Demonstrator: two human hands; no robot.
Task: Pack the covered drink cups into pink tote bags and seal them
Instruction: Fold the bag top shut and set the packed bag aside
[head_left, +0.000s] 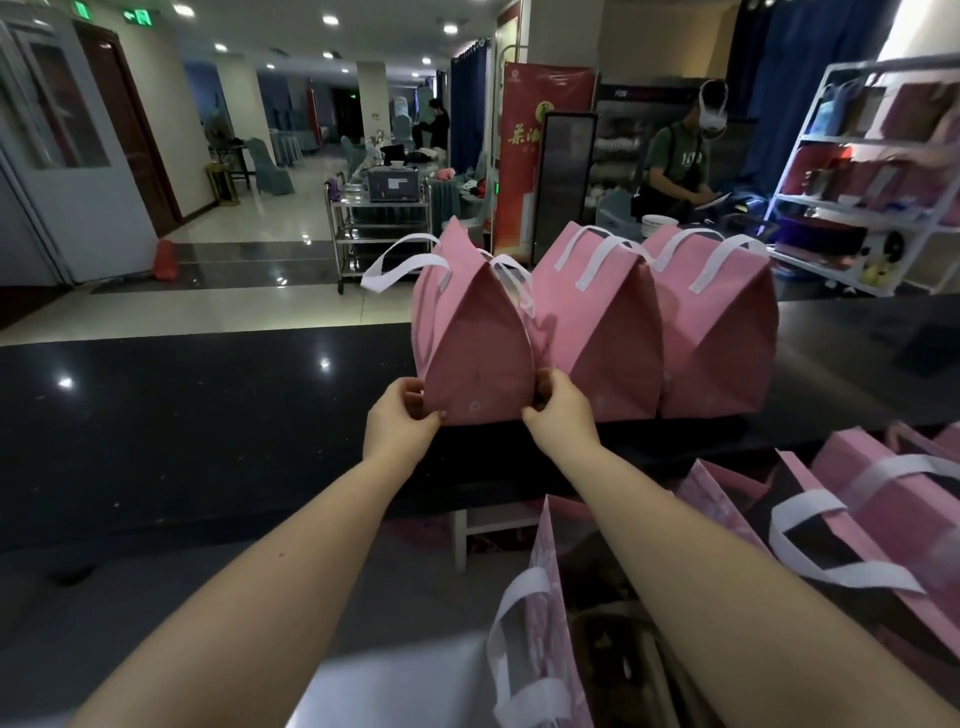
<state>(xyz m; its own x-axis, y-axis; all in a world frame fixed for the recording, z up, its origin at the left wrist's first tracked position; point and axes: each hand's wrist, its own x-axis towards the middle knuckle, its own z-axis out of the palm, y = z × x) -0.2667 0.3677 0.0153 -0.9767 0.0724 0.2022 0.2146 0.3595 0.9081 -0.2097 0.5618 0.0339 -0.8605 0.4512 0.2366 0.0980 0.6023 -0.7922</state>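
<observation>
Three pink tote bags with white handles stand in a row on the dark counter (208, 426), their tops folded shut. My left hand (402, 418) pinches the lower left corner of the leftmost bag (475, 338). My right hand (558, 410) pinches its lower right corner. The middle bag (602, 322) touches it on the right, and the third bag (719, 332) stands beyond that. No drink cup is visible; whatever the bags hold is hidden.
More pink totes lie flat at the lower right (883, 519), and one stands open below my right forearm (550, 623). Behind the counter are a metal trolley (382, 228), a person at a table (675, 161), and a white shelf unit (872, 182).
</observation>
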